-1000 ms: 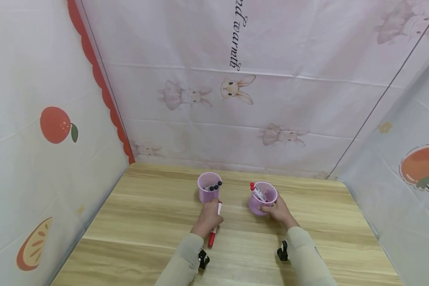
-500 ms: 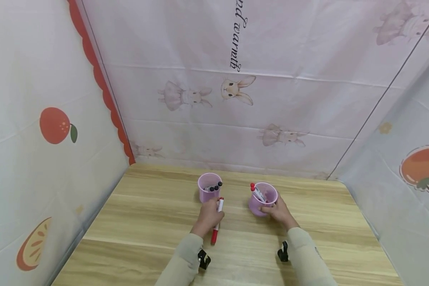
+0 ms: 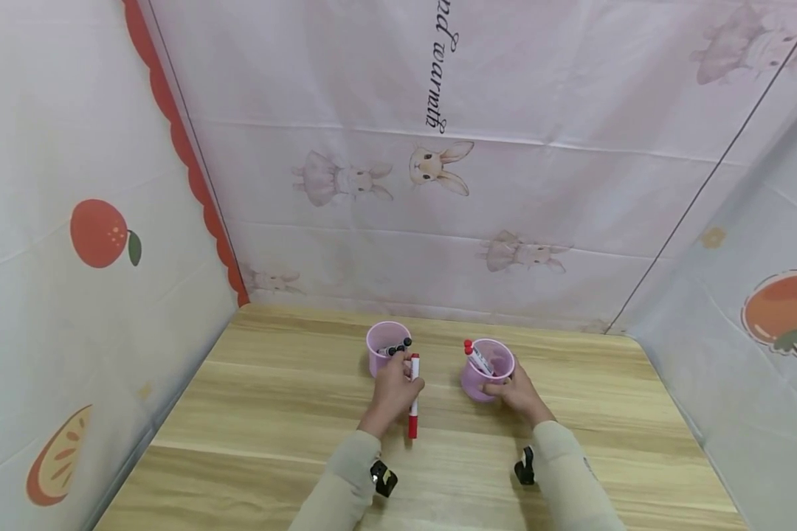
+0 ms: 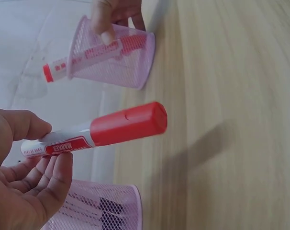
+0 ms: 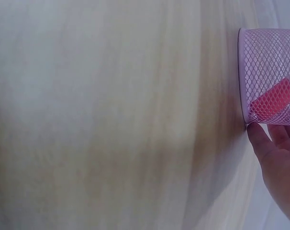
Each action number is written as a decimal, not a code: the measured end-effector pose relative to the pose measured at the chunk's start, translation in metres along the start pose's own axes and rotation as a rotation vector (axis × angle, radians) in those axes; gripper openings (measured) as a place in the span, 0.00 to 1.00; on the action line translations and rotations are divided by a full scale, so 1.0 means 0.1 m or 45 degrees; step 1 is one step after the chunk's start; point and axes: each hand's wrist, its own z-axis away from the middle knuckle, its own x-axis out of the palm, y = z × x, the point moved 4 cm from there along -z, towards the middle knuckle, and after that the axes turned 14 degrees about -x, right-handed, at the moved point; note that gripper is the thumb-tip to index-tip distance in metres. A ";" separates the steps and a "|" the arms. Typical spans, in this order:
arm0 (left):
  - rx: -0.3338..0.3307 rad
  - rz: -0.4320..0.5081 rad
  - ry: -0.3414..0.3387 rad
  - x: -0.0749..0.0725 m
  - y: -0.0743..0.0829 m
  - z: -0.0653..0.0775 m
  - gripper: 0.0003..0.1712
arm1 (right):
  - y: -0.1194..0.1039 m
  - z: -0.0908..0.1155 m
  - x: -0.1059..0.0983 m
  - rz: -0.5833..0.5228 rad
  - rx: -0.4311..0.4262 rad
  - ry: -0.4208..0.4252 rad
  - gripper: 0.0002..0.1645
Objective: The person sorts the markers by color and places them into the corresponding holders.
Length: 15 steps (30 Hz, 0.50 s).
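In the head view my left hand [image 3: 389, 389] pinches a red-capped whiteboard-style marker [image 3: 413, 425] between thumb and fingers. The left wrist view shows its white barrel lettered "MARKER" and its large red cap [image 4: 128, 125] lifted over the table, with a shadow below. Just beyond that hand stands a pink mesh pen cup [image 3: 375, 361] with several black-capped markers [image 3: 407, 342] in it. My right hand [image 3: 523, 396] grips a second pink mesh pen cup [image 3: 473, 386] round its right side. Red markers [image 3: 481, 360] lean in that cup, their red ends past the rim.
Both cups stand on a wood-grain table [image 3: 272, 413]. Behind it hangs a pale rabbit-print cloth [image 3: 372, 251], with fruit-print cloths at both sides. Black wrist mounts [image 3: 384, 479] sit at the cuffs of the light sleeves [image 3: 342, 472].
My left hand has moved forward and slightly right with the red marker, raising it from low over the table beside the left cup. The right hand and its cup have stayed put.
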 end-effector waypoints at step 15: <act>-0.038 0.163 -0.058 0.07 0.16 0.01 0.26 | 0.04 -0.01 -0.01 0.011 0.044 0.003 0.52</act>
